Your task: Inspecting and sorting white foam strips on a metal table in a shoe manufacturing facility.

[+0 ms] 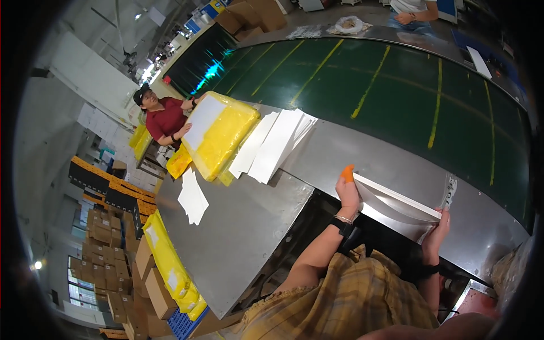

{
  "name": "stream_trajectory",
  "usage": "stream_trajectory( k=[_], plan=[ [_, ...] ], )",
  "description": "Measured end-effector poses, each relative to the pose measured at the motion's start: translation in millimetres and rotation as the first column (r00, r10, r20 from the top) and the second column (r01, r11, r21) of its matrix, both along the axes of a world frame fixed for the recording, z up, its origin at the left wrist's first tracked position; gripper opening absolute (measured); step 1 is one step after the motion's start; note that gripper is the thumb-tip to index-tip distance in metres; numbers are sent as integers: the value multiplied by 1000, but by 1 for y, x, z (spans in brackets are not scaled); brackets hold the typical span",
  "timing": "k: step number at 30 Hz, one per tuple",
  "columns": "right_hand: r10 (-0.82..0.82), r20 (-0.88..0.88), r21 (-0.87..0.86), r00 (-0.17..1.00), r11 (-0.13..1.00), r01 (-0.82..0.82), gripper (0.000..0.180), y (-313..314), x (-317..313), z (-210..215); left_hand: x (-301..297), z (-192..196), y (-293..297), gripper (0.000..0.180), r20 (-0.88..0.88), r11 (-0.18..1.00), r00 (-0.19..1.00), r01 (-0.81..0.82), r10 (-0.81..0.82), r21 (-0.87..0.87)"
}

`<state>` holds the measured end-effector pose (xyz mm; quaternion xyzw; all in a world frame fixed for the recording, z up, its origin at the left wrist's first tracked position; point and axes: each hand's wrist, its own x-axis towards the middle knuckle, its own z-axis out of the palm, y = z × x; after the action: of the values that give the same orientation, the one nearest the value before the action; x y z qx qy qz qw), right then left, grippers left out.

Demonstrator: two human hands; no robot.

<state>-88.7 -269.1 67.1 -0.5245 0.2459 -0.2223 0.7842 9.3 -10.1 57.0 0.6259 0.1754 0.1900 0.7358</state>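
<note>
A thin stack of white sheets is held by its two ends, bowed slightly in the middle, over the near edge of the metal table. My left hand grips its left end; an orange cover sits on one fingertip. Around the other end closes my right hand, its fingers partly hidden. To the left, more long white sheets lie loosely fanned on the metal surface. Beside them rests a large yellow plastic-wrapped pack with a white sheet on top, touched by a co-worker's hands.
A green conveyor belt with yellow lines runs beyond the metal table. Loose white pieces lie on the left part. Yellow packages and stacked cardboard boxes stand at left. Another person is across the belt.
</note>
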Motion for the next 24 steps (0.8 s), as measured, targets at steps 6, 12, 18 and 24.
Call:
stream_trajectory(
  k=[6, 12, 18, 24],
  plan=[
    [-153, -9, 78, 988, 985, 154, 29, 10, 7, -7, 4, 10, -22, 24, -61, 923, 990, -140, 126, -358],
    [-143, 86, 6, 986, 990, 143, 25, -4, 6, -8, -4, 27, -31, 22, 54, 973, 990, -117, 130, -198],
    [-229, 49, 174, 972, 960, 218, 25, -5, 6, 1, -9, 28, -32, 20, 115, 988, 993, -10, 28, -151],
    [-177, 1, 92, 984, 980, 176, 29, -2, 5, -16, -9, -1, -22, 22, 4, 996, 1000, -19, 20, -84]
  ],
)
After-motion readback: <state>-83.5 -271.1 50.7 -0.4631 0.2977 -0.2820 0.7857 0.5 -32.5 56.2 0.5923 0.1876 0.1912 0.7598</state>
